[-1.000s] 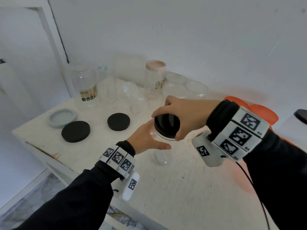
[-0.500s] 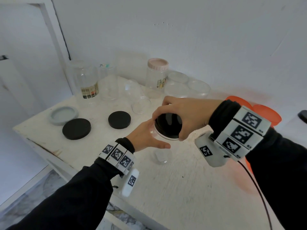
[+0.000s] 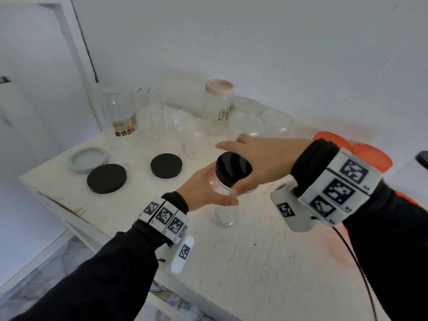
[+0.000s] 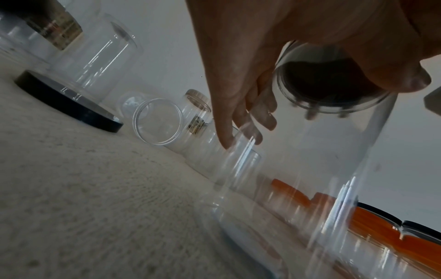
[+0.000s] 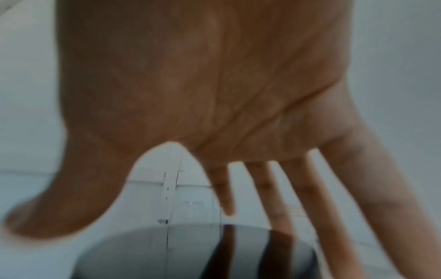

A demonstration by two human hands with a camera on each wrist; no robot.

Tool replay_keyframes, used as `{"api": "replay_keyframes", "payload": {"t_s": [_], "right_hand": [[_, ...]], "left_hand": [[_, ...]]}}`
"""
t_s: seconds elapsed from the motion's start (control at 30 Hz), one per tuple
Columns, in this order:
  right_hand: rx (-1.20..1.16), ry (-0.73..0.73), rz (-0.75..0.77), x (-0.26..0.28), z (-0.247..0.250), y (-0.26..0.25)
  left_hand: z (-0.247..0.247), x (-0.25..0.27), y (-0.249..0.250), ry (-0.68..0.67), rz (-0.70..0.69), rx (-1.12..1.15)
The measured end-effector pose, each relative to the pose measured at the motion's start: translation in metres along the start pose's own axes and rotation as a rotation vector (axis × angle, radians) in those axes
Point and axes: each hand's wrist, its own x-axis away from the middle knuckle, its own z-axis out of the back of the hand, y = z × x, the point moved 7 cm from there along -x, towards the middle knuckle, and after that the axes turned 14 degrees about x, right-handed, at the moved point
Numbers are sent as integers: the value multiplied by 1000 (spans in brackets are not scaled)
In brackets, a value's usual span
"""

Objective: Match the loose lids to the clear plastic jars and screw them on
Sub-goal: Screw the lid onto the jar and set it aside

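Note:
A clear plastic jar (image 3: 225, 215) stands on the white table (image 3: 243, 262) with a black lid (image 3: 232, 169) on its mouth. My left hand (image 3: 206, 188) grips the jar's upper wall, thumb in front and fingers (image 4: 238, 105) behind it. My right hand (image 3: 257, 161) hovers over the lid with its fingers straight and spread. In the right wrist view those fingers (image 5: 281, 188) stand clear above the lid (image 5: 190, 251). The left wrist view shows the jar (image 4: 298, 179) close up with the lid (image 4: 322, 85) seated on top.
Two loose black lids (image 3: 107, 178) (image 3: 166, 165) and a grey lid (image 3: 88, 159) lie at the left. Open clear jars (image 3: 120, 112), one lying on its side (image 3: 194, 140), and a pink-lidded jar (image 3: 218, 103) stand at the back. Orange lids (image 3: 370, 156) sit at the right.
My right hand gripped the black lid before; now its fingers have opened and spread off it. The left hand keeps its hold on the jar.

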Motion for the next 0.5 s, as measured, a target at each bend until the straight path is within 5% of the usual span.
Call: {"api": "replay_keyframes", "payload": {"t_s": [0.1,0.5], "right_hand": [[2,-15,135,2,2,-10],[29,224,-78,-4,12,-8]], "left_hand": [[-1,-1,-2,4,8,-12],[-4,0,-1,-18,-2,-3]]}}
